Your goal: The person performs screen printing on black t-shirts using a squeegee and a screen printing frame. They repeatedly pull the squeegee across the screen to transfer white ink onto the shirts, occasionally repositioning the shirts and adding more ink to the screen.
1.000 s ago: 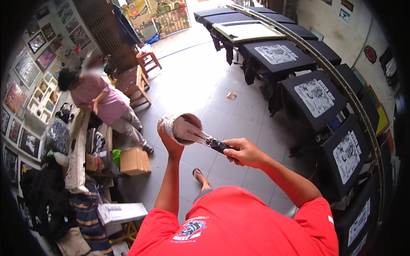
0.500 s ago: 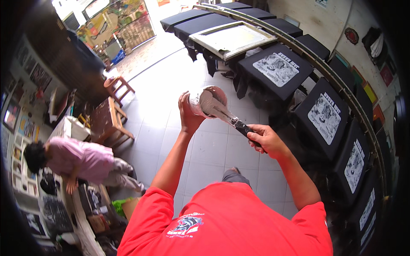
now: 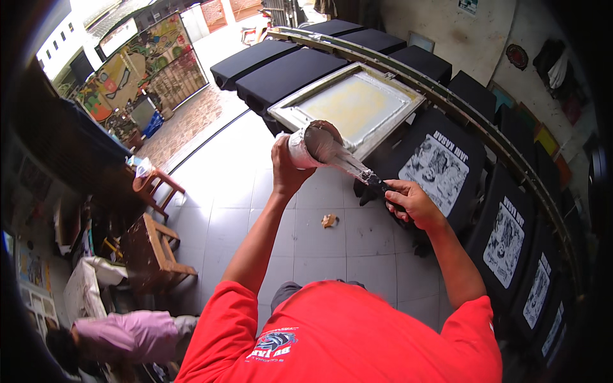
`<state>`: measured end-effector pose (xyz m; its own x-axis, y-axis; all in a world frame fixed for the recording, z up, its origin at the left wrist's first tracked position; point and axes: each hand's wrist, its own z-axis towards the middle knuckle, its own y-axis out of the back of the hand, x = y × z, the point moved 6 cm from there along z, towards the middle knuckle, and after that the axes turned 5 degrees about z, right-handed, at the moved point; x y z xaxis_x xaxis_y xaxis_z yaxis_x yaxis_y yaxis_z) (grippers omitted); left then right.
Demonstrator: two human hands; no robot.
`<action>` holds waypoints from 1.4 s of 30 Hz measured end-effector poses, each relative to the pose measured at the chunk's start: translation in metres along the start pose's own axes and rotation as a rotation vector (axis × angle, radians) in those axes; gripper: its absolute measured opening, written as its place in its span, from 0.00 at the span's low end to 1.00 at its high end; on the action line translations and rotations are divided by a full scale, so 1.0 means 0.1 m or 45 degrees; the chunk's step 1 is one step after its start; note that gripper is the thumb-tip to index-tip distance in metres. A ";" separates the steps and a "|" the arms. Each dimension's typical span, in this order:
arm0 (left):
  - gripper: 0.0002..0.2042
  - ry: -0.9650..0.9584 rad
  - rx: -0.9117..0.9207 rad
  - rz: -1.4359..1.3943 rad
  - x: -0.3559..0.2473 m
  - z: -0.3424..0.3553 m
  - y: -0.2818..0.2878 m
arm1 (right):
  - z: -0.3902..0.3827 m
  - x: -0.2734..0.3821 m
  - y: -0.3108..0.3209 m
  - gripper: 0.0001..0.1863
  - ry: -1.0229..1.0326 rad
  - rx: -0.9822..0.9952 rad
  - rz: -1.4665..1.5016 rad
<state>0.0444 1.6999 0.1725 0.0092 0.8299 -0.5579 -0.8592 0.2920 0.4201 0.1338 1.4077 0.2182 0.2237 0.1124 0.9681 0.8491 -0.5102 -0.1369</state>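
My left hand (image 3: pixel 288 167) is wrapped round a whitish tub (image 3: pixel 300 150), tipped on its side with its mouth toward the right. Greyish-white paste coats the tub's rim and inside. In my right hand (image 3: pixel 412 203) is the dark handle of a spatula (image 3: pixel 350 165); its paste-covered blade reaches into the tub's mouth. Just beyond the tub, a framed printing screen (image 3: pixel 351 105) lies over one of the black-covered boards. Its pale mesh has a yellowish patch. Beside my right hand is a black shirt (image 3: pixel 440 163) with a white print, spread on a board.
More printed black shirts (image 3: pixel 507 236) line the right side, along a curved rail (image 3: pixel 447 83). Plain black boards (image 3: pixel 287 73) stand at the far end. A wooden bench (image 3: pixel 163 249) and a brown stool (image 3: pixel 153 188) are on the left. A person in pink (image 3: pixel 128 335) is at lower left.
The view has shifted toward the boards, and I am nearer the framed screen. Tub and spatula stay in my hands. The person in pink now appears lower at the left.
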 end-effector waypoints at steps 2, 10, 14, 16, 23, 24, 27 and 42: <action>0.48 -0.014 0.005 -0.014 0.35 0.39 -0.20 | 0.44 0.09 0.09 0.13 0.038 -0.033 -0.003; 0.50 -0.120 0.267 -0.037 1.27 1.92 -1.33 | 1.80 0.30 0.59 0.17 0.115 -0.471 0.057; 0.51 -0.147 0.427 -0.044 1.49 2.59 -1.94 | 2.25 0.56 0.82 0.13 0.108 -0.668 0.109; 0.50 -0.167 0.459 -0.063 1.58 2.90 -2.26 | 2.48 0.62 1.12 0.12 0.136 -0.724 0.094; 0.43 0.022 0.533 -0.055 1.98 3.53 -3.36 | 3.38 0.64 2.37 0.12 0.083 -0.879 0.009; 0.42 0.088 0.543 -0.065 2.05 3.60 -3.47 | 3.54 0.63 2.56 0.11 0.076 -0.881 0.022; 0.43 0.178 0.583 -0.075 2.19 3.81 -3.75 | 3.99 0.56 3.12 0.14 0.017 -0.980 -0.134; 0.41 0.045 0.605 -0.261 2.55 4.20 -4.42 | 5.17 0.09 3.69 0.25 -0.154 -1.085 -2.318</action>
<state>0.6411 1.9820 0.1457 0.1286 0.7191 -0.6830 -0.5142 0.6372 0.5741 0.6968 1.6615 0.0676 -0.4136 0.8911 -0.1867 -0.3147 0.0524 0.9477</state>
